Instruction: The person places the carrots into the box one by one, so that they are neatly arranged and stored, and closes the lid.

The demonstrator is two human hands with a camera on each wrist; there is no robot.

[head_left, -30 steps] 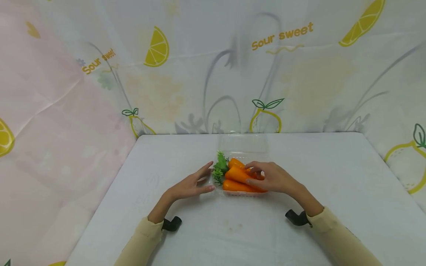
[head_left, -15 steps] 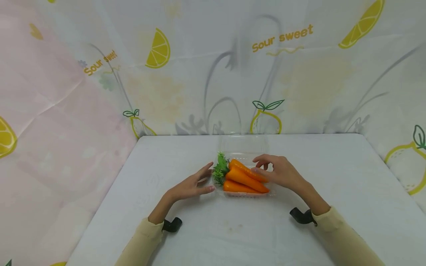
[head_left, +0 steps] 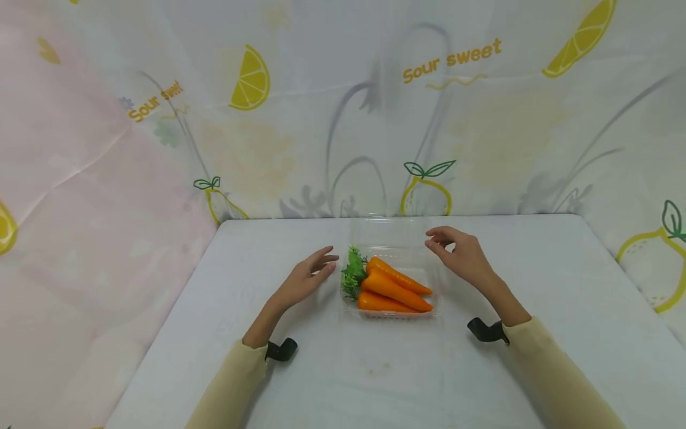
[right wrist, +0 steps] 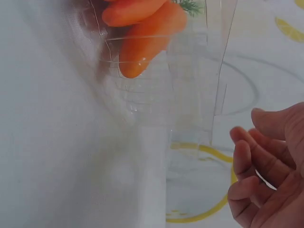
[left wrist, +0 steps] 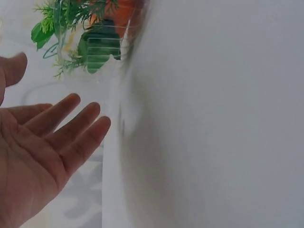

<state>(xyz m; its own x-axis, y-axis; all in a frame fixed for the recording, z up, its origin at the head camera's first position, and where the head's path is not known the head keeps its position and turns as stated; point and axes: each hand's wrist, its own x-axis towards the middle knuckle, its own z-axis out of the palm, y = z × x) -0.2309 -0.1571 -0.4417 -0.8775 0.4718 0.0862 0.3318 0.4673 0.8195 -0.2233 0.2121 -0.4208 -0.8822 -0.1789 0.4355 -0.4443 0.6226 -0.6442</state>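
Three orange carrots [head_left: 396,291] with leafy green tops [head_left: 352,275] lie side by side in a clear plastic clamshell box [head_left: 435,307], tips to the right. The box's see-through lid [head_left: 388,231] stands folded back at the far side. My left hand [head_left: 304,280] hovers left of the box with fingers extended and holds nothing. In the left wrist view, its spread fingers [left wrist: 78,142] are apart from the box wall. Beyond the box's right back corner, my right hand [head_left: 462,257] is raised beside the lid, its fingers [right wrist: 259,173] loosely bent around nothing.
The box stands on a white tabletop [head_left: 386,375] near its back edge. Behind rises a lemon-printed cloth backdrop [head_left: 321,137], with a pinkish side panel [head_left: 96,238] on the left. Black wrist mounts [head_left: 485,329] stick out from both cream sleeves [head_left: 552,369].
My right hand has left the carrots and moved right and back toward the lid. My left hand has drawn away from the box's left side, lifting slightly back. The box stays in place.
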